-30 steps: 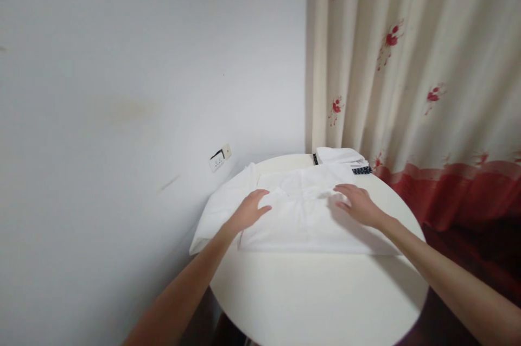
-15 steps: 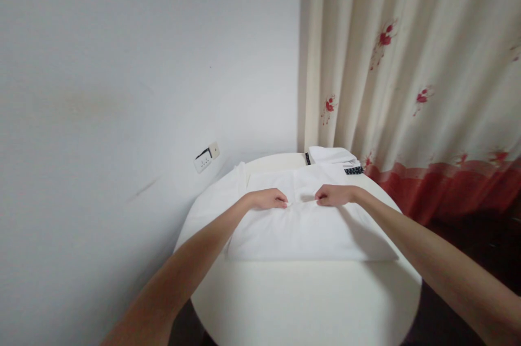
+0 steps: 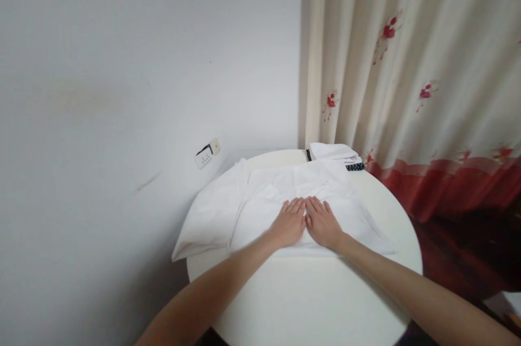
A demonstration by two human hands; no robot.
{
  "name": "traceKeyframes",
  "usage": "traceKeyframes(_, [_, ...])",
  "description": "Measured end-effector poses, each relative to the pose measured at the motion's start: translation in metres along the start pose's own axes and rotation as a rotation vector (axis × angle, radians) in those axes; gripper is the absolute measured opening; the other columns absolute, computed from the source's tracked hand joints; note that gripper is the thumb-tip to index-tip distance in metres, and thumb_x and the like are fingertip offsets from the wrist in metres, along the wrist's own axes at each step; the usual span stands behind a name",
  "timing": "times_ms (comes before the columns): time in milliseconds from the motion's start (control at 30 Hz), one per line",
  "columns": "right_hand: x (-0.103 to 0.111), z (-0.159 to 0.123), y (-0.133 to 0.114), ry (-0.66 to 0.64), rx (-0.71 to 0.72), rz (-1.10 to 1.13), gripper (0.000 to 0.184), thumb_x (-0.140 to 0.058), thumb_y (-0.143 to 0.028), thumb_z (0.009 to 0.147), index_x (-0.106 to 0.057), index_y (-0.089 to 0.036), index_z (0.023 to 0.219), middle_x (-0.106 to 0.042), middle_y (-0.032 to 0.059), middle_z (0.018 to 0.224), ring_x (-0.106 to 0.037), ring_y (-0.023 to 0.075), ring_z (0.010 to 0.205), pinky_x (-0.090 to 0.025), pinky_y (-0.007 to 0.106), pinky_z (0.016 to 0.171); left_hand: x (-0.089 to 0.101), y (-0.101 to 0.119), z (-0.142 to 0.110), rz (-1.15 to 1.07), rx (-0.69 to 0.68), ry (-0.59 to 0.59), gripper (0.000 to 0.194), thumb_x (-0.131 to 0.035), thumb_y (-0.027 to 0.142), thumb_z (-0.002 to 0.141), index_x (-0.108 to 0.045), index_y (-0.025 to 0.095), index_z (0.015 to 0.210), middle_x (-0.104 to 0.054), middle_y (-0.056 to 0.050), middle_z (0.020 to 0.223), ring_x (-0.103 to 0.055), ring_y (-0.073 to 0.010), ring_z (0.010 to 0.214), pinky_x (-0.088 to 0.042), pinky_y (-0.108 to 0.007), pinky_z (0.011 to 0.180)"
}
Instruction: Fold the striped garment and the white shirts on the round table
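Note:
A white garment lies spread over the round table, with a sleeve-like part reaching left past the table's edge. Flat on the middle of the cloth rests my left hand, fingers stretched forward. My right hand lies flat right beside it, and the two hands touch or nearly touch at the index fingers. Neither hand grips the fabric. Small wrinkles show in the cloth around the fingertips.
The white round table stands near a pale wall with a socket. A folded white cloth with black patterned trim sits at the table's far edge. A cream curtain with red flowers hangs behind on the right.
Both hands have let go of the pinched cloth, moved nearer to me and together, and now lie flat with fingers extended.

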State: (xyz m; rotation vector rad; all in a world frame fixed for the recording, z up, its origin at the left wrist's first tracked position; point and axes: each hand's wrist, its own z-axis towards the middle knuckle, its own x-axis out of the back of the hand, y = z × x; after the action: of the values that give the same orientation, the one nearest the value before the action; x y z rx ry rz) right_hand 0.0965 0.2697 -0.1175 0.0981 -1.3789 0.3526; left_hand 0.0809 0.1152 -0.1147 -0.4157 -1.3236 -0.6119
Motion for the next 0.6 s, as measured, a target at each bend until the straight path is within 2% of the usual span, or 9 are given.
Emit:
traceKeyframes(133, [0.003,0.000,0.028,-0.043,0.004,0.046,0.061,-0.028,-0.043,0.104,-0.031,-0.014,0.158,-0.025,0.0147,0.165,-0.017,0.0290,0.154,-0.015,0.055,0.121,0.000,-0.011,-0.003,-0.048,0.041,-0.010,0.062,-0.022,0.045,0.106,-0.024,0.012,0.159,-0.025,-0.014,0.165,-0.019,-0.0267,0.154,-0.012,-0.050,0.124])
traceKeyframes(267, [0.005,-0.009,0.079,-0.041,-0.079,-0.002,0.066,-0.027,-0.054,0.103,-0.033,-0.016,0.156,-0.029,0.0167,0.163,-0.023,0.0316,0.152,-0.020,0.058,0.119,0.008,-0.055,-0.025,-0.046,0.137,-0.058,0.068,-0.028,0.055,0.104,-0.023,0.019,0.161,-0.021,-0.013,0.166,-0.017,-0.0313,0.154,-0.012,-0.056,0.123])
traceKeyframes(367, [0.004,-0.020,0.123,-0.008,-0.149,-0.068,0.063,-0.026,-0.053,0.102,-0.041,-0.019,0.153,-0.033,0.0160,0.162,-0.027,0.0351,0.150,-0.020,0.066,0.116,0.020,-0.100,-0.052,0.031,0.248,-0.103,0.063,-0.031,0.051,0.104,-0.030,0.019,0.158,-0.026,-0.014,0.165,-0.021,-0.0333,0.153,-0.013,-0.059,0.121])
traceKeyframes(467, [0.001,-0.029,0.154,0.034,-0.223,-0.080,0.061,-0.025,-0.050,0.102,-0.043,-0.019,0.150,-0.035,0.0179,0.160,-0.032,0.0377,0.147,-0.024,0.071,0.111,0.036,-0.135,-0.076,0.087,0.339,-0.120,0.056,-0.031,0.041,0.105,-0.034,0.017,0.155,-0.029,-0.014,0.163,-0.023,-0.0345,0.152,-0.016,-0.063,0.119])
traceKeyframes(533, [0.001,-0.034,0.166,0.066,-0.247,-0.060,0.060,-0.024,-0.048,0.102,-0.045,-0.016,0.149,-0.038,0.0202,0.159,-0.035,0.0380,0.146,-0.029,0.070,0.109,0.048,-0.149,-0.089,0.072,0.364,-0.101,0.054,-0.032,0.034,0.104,-0.036,0.015,0.154,-0.033,-0.015,0.162,-0.026,-0.0335,0.151,-0.020,-0.062,0.119])
traceKeyframes(600, [0.002,-0.039,0.175,0.147,-0.257,-0.037,0.059,-0.023,-0.044,0.101,-0.048,-0.014,0.145,-0.043,0.0218,0.154,-0.039,0.0380,0.143,-0.035,0.069,0.107,0.060,-0.154,-0.103,0.042,0.379,0.009,0.051,-0.034,0.030,0.101,-0.042,0.013,0.149,-0.042,-0.015,0.157,-0.034,-0.0304,0.148,-0.024,-0.056,0.119])
